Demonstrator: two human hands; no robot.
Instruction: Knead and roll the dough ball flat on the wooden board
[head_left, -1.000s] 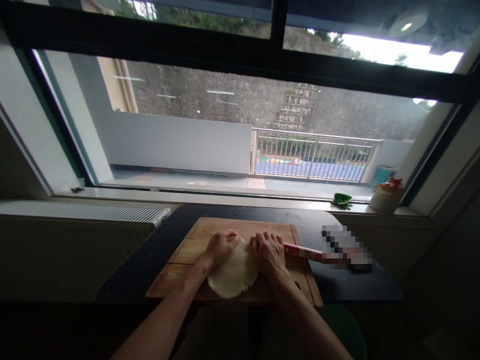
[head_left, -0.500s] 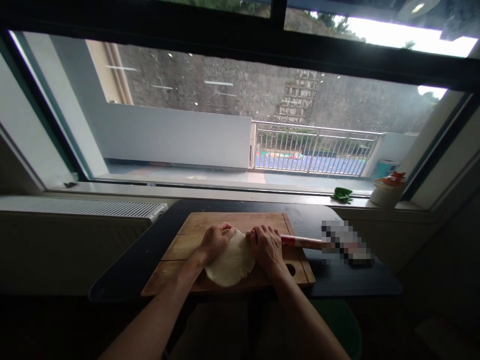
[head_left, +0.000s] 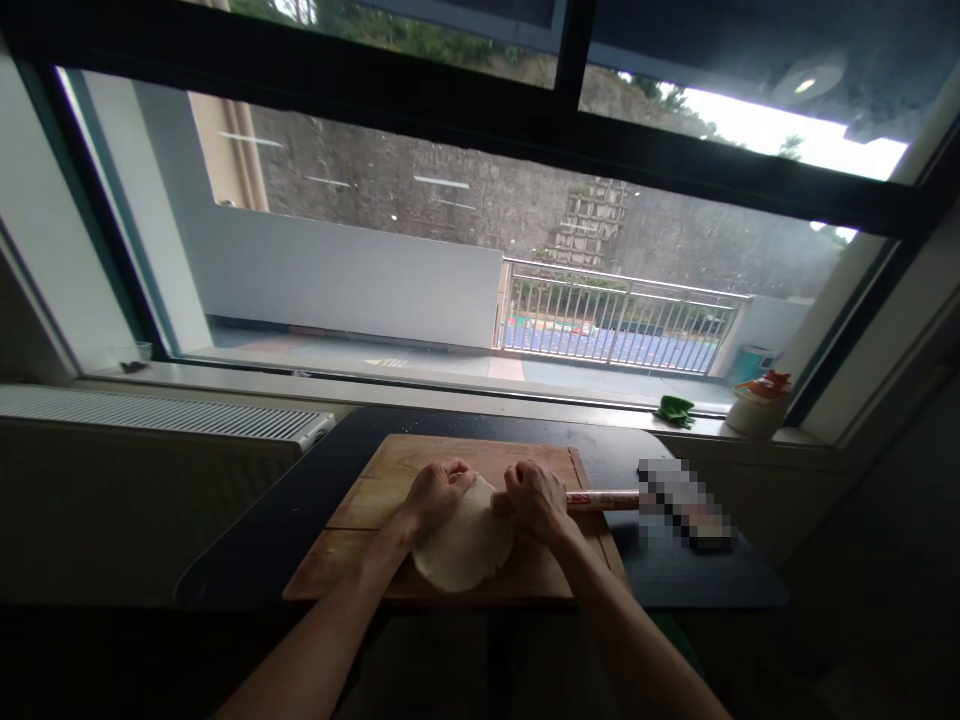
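Note:
A flat, pale round of dough lies on the wooden cutting board. At its upper left edge, my left hand is closed in a pinch on the dough's rim. My right hand wraps around a rolling pin with a red and white pattern. One end of the pin pokes out left of my fingers, against the dough's right edge. Its other end reaches right, past the board, towards a blurred patch. My fingers hide the middle of the pin.
The board rests on a dark table below a window. A pixelated oblong object lies on the table at right. On the sill stand a green leaf-shaped item and a white container with an orange top. A radiator is at left.
The view has tilted a little. The right hand's fingers have curled more around the rolling pin, and the pin's printed side looks turned. The left hand still pinches the dough.

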